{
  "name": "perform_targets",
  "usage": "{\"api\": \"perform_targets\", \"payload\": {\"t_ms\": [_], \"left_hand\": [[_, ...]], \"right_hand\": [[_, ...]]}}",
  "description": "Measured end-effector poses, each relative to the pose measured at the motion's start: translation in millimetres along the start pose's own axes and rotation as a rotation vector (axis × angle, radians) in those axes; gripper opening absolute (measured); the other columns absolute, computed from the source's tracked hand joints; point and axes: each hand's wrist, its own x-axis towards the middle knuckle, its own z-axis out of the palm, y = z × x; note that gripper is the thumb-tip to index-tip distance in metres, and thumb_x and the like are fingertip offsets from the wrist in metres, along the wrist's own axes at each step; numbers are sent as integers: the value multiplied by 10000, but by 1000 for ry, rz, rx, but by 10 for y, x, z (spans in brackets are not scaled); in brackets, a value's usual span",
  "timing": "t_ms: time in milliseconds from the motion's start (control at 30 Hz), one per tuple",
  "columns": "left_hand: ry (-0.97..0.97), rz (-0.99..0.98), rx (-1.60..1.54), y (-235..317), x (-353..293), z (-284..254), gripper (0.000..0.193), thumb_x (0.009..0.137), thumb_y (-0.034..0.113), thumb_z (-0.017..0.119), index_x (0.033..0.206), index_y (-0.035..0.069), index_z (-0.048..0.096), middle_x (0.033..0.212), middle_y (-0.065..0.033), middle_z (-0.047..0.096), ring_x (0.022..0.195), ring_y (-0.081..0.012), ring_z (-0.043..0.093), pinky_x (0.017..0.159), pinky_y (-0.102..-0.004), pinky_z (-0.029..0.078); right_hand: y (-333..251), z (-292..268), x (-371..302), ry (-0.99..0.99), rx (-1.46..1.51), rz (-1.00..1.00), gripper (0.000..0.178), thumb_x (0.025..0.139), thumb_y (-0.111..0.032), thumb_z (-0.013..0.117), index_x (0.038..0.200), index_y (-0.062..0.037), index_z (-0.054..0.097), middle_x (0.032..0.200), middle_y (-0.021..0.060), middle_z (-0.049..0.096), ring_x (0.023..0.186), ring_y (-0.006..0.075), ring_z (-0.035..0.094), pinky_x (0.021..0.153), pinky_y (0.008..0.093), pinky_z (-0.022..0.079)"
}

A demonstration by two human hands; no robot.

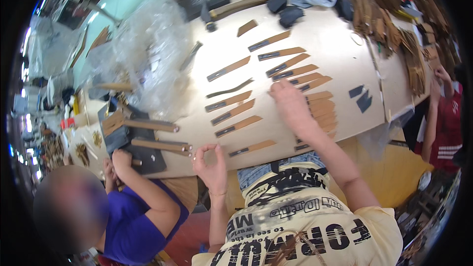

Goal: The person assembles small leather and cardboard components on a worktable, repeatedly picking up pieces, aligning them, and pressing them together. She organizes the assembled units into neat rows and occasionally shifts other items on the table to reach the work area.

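Observation:
Several brown, leather-like strips lie in two rough columns on the pale table, each with a dark patch at one end. My right hand (pixel 291 103) reaches over the right column. Its fingers are bunched together at the dark end of a brown strip (pixel 296 71); the fingertips partly hide their grip. Beneath that hand and forearm, more brown strips (pixel 322 111) overlap in a stack. My left hand (pixel 211 167) is at the table's near edge, left of the lowest strip (pixel 252 148). Its thumb and forefinger curl together in a pinch; anything between them is too small to see.
A co-worker in a purple shirt (pixel 143 216) handles pieces on a dark mat (pixel 150 160) at left. Crumpled clear plastic (pixel 152 54) lies beyond. Dark pieces (pixel 363 99) lie at right, near another person in red (pixel 446 123). Brown strip bundles (pixel 374 24) fill the far right.

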Motion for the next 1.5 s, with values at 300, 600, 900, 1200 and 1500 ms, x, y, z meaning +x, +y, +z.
{"api": "perform_targets", "payload": {"t_ms": [300,600,900,1200,1500], "left_hand": [[-183,167,48,46,-160,149,161,834,64,723,959,6,640,1025,-131,625,955,-280,586,882,-404,438],[-209,215,166,-125,-378,185,224,826,147,761,1026,68,700,1218,-179,556,1151,-357,531,982,-441,395],[-217,211,120,-103,-336,199,156,790,96,765,861,41,638,973,-135,602,950,-332,549,866,-427,415],[-267,2,-121,-2,-327,64,144,818,23,758,883,-2,633,859,-70,675,768,-191,647,719,-312,497],[-657,-113,-819,649,-107,-167,266,767,-85,787,985,-37,643,913,-113,697,823,-161,705,766,-269,589]], "right_hand": [[180,-633,-308,99,479,167,130,931,-103,599,992,11,610,928,171,636,885,309,633,781,386,520],[3455,-1529,-2533,1069,1837,-157,61,1012,-70,536,1036,-27,500,856,35,478,719,110,417,690,252,417],[4832,-310,-3438,55,-609,1239,619,957,-271,632,1457,3,389,1307,179,566,1211,222,534,987,383,453],[3592,-1491,-3022,633,-546,1126,417,931,-330,652,1232,-41,651,918,100,754,842,267,722,773,365,538],[548,-1304,-946,160,727,-163,480,913,-274,682,1316,-33,579,1294,160,615,1180,253,587,942,371,460]]}}
